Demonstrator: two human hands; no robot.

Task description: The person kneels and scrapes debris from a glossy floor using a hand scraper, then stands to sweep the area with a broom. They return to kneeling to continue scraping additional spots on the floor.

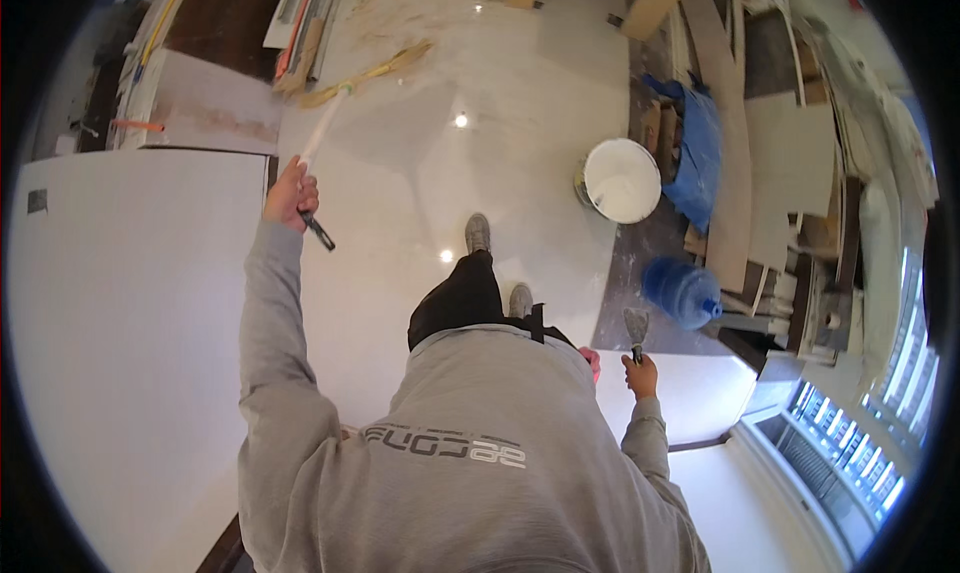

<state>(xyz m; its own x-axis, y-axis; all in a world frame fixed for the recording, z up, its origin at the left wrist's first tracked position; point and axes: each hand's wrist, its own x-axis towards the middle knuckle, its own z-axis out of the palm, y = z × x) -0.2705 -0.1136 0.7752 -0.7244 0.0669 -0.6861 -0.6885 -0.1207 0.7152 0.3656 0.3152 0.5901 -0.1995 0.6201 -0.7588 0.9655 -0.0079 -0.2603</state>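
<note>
My left hand (290, 195) is closed around the pale handle of a broom (322, 136), whose black end sticks out below my fist. The broom's straw-coloured bristles (372, 76) spread over the glossy floor (400, 173) ahead on the left. Down on my right side, my right hand (641, 375) grips a putty knife (636, 325) by its dark handle, with the broad grey blade pointing forward. Something pink (591, 362) shows beside my waist, too little of it visible to name.
A white bucket (622, 181) stands ahead on the right, near a blue plastic bag (697, 153). Closer in lies a clear blue water jug (682, 293). Boards (790, 173) and scraps line the right side. A large white panel (140, 293) flanks me on the left.
</note>
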